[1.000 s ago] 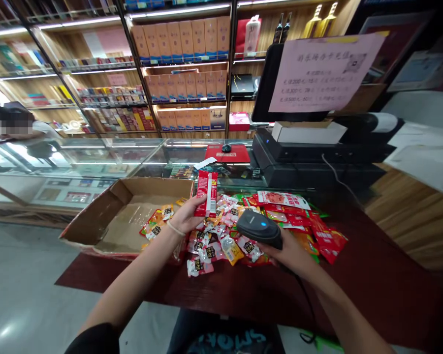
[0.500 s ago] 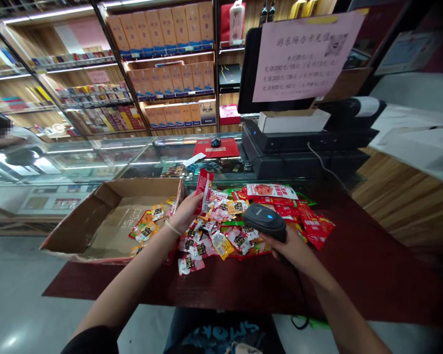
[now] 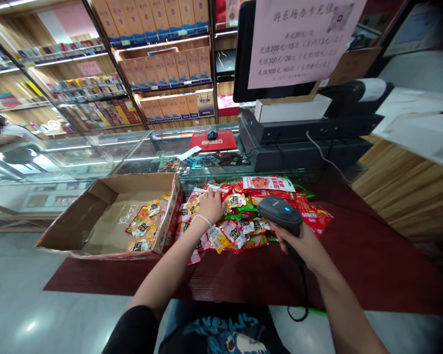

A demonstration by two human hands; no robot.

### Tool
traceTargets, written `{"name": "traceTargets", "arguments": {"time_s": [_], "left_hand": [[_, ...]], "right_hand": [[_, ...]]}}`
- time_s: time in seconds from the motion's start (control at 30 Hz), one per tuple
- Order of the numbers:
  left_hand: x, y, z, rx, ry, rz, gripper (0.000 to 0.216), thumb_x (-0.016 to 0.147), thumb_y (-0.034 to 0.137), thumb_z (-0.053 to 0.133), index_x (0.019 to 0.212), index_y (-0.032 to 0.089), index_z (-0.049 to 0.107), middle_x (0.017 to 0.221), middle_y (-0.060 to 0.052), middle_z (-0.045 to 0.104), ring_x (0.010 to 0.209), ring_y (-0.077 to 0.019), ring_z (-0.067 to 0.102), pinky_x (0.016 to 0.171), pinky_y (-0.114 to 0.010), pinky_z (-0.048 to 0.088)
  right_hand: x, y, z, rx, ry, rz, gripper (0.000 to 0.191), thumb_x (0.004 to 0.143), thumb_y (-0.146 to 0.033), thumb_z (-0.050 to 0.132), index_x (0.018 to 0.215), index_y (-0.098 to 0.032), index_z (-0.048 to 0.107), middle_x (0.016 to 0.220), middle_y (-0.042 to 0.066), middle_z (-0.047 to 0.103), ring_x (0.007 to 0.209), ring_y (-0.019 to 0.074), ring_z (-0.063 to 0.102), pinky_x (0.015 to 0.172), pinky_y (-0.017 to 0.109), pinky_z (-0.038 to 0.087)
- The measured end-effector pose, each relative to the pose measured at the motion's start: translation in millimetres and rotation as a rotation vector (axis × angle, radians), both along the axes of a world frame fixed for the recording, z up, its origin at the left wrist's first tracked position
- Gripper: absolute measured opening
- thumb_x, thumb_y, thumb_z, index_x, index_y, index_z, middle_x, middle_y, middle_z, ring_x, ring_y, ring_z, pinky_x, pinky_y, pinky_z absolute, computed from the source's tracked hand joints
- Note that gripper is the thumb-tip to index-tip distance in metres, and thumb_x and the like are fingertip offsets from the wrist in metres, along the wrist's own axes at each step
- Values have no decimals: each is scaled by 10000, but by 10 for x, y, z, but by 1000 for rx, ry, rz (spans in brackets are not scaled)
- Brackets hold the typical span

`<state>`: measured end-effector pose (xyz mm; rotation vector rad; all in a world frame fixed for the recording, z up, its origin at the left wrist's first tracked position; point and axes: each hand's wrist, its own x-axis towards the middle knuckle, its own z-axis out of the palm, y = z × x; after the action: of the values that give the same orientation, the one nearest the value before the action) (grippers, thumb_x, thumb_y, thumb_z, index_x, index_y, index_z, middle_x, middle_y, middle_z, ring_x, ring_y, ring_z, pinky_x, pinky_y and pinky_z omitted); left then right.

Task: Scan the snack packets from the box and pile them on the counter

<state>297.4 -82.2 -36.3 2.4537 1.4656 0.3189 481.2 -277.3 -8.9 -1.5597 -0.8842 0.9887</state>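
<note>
A black barcode scanner [image 3: 280, 214] with a blue light is gripped by my right hand [image 3: 295, 241], its head pointing left above the packets. My left hand [image 3: 211, 204] is down on the heap, fingers curled at a shiny red snack packet [image 3: 227, 191]; their tips are partly hidden. Around it lie several small pink-and-white and orange snack packets [image 3: 236, 233]. Larger red packets [image 3: 312, 211] and a white-and-red packet [image 3: 268, 183] lie on the heap's right side. Left of my left hand, an open cardboard box [image 3: 79, 216] holds several orange packets [image 3: 142, 228].
The dark red counter [image 3: 354, 265] carries the box and heap. Behind are a glass display case [image 3: 133, 147], a red mouse pad [image 3: 221, 140], and a monitor [image 3: 243, 59] with a pink notice. The scanner's cable [image 3: 304, 290] hangs over the front edge. Another person [image 3: 15, 140] is at far left.
My left hand has gone from holding a red packet upright to lying lower on the heap, further right. My right hand has moved the scanner slightly right. The view has tilted down.
</note>
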Motion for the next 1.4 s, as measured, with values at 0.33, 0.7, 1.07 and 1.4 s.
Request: {"name": "traceTargets", "arguments": {"time_s": [0.33, 0.7, 1.07, 1.4], "left_hand": [[-307, -108, 117, -328, -622, -152, 566, 806, 391, 682, 1312, 170, 555, 1543, -175, 359, 1493, -348, 141, 1206, -482, 24], [-1837, -158, 952, -50, -803, 32, 263, 895, 288, 602, 1132, 239, 706, 1227, -84, 652, 1186, -271, 554, 1059, -398, 408], [-3263, 647, 375, -280, -759, 390, 261, 765, 230, 690, 1022, 204, 724, 1050, -69, 697, 890, -188, 621, 821, -280, 493], [-3356, 1318, -240, -483, -231, 410, 363, 412, 160, 835, 694, 204, 610, 805, -61, 678, 862, -260, 635, 794, -281, 452]], "right_hand": [[-89, 153, 19, -30, -32, 50, 396, 728, -561, 740, 749, -206, 565, 550, -13, 564, 427, 133, 487, 414, 275, 415], [-700, 868, 244, -24, -233, 271, 387, 663, -552, 765, 728, -201, 615, 530, 13, 607, 472, 164, 531, 444, 283, 428], [-1541, 1620, 358, -18, -241, 564, 311, 688, -500, 748, 759, -205, 677, 477, 2, 583, 434, 163, 518, 425, 281, 412], [-1890, 2166, 367, 74, -300, 606, 300, 706, -445, 723, 881, -202, 701, 612, 18, 628, 534, 172, 547, 484, 281, 421]]}}
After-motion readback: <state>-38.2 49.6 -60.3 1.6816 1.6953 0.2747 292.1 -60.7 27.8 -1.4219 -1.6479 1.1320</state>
